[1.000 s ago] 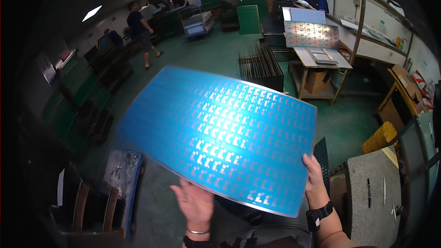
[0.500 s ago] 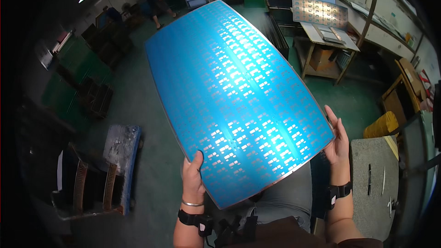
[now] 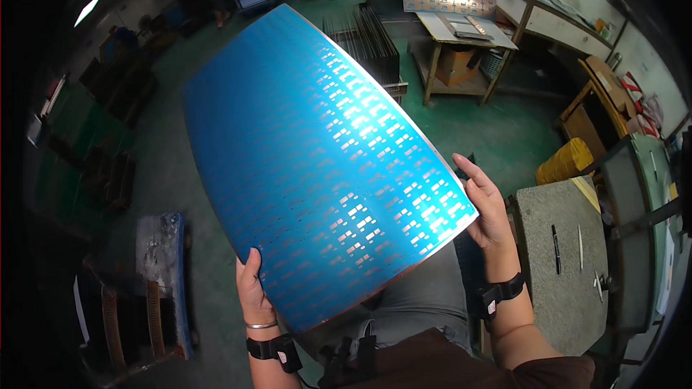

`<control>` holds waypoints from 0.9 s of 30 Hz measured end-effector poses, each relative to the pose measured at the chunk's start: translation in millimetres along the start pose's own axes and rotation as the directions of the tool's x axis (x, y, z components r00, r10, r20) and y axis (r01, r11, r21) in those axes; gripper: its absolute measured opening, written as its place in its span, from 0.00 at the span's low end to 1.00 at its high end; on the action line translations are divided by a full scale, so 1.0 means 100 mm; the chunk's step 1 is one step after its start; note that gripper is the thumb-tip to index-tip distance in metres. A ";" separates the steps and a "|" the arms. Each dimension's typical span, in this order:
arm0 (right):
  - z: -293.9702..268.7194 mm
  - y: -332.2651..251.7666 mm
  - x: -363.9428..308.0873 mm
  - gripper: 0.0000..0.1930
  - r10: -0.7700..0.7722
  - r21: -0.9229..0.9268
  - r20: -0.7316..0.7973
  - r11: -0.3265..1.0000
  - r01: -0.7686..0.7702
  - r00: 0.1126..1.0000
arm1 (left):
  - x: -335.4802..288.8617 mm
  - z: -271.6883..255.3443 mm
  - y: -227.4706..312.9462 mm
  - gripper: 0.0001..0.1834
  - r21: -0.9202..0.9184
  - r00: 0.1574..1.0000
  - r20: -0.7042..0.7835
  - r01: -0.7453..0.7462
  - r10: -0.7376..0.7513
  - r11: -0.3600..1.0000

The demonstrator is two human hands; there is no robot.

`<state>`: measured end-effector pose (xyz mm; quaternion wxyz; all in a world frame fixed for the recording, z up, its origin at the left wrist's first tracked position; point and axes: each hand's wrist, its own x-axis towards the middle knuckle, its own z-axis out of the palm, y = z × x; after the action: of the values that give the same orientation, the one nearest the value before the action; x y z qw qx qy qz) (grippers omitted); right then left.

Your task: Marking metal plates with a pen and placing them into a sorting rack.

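A large blue circuit board panel (image 3: pixel 288 173), patterned with rows of small copper-coloured pads, is held up at a tilt in front of me. Bright glare lies along its right half. My left hand (image 3: pixel 254 292) grips the panel's lower left edge, thumb on the face and the other fingers hidden behind it. At the lower right corner, my right hand (image 3: pixel 489 205) supports the edge, with its fingers extended along the side and partly behind the panel. Both wrists wear black straps with small devices.
To my right stands a grey-topped table (image 3: pixel 555 302) with a black pen (image 3: pixel 556 248) and other thin tools. A yellow bag (image 3: pixel 564 161) sits beyond it. Further off are a workbench (image 3: pixel 468 32) with a copper-patterned panel and a dark slotted rack (image 3: pixel 371 47). A worn trolley (image 3: pixel 162 259) is at left.
My view has turned to the right, so the surroundings have shifted left. The panel has tilted, and the glare on it has moved toward its right edge. Both hands keep their hold.
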<state>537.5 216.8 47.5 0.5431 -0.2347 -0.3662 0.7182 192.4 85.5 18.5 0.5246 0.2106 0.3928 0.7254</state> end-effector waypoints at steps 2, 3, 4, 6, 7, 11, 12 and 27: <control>0.01 0.01 0.00 0.25 0.007 -0.003 0.009 1.000 -0.007 1.000 | -0.02 -0.02 0.02 0.27 -0.003 1.000 0.024 -0.005 0.005 1.000; 0.02 0.01 -0.01 0.25 0.012 -0.026 -0.016 1.000 -0.013 1.000 | -0.03 -0.01 0.04 0.27 -0.003 1.000 0.020 -0.006 0.006 1.000; 0.04 0.03 0.02 0.25 0.016 -0.046 -0.032 0.999 -0.018 0.999 | -0.03 0.00 0.07 0.28 0.026 0.999 0.036 -0.021 0.020 0.999; 0.00 0.03 0.01 0.26 0.044 -0.086 -0.006 0.995 -0.044 0.999 | -0.05 0.02 0.11 0.28 0.060 0.998 0.042 -0.056 0.054 0.997; -0.05 0.04 0.02 0.26 0.066 -0.131 0.010 0.989 -0.064 0.998 | -0.04 0.04 0.08 0.29 0.098 0.997 0.025 -0.075 0.073 0.992; -0.23 0.09 0.14 0.24 0.244 -0.228 -0.006 0.944 -0.239 0.970 | -0.05 0.15 0.11 0.31 0.232 0.994 0.028 -0.105 0.101 0.967; -0.29 0.09 0.17 0.24 0.246 -0.227 0.017 0.945 -0.236 0.969 | -0.05 0.16 0.12 0.29 0.269 0.996 0.021 -0.093 0.091 0.959; -0.26 0.35 0.30 0.21 0.157 0.018 -0.078 0.988 -0.156 0.985 | -0.14 0.20 0.26 0.36 0.322 0.972 0.219 0.010 -0.085 0.947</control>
<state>526.2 247.5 5.7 0.5005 -0.2876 -0.3209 0.7509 196.5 76.2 52.5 0.5429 0.3654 0.4465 0.6103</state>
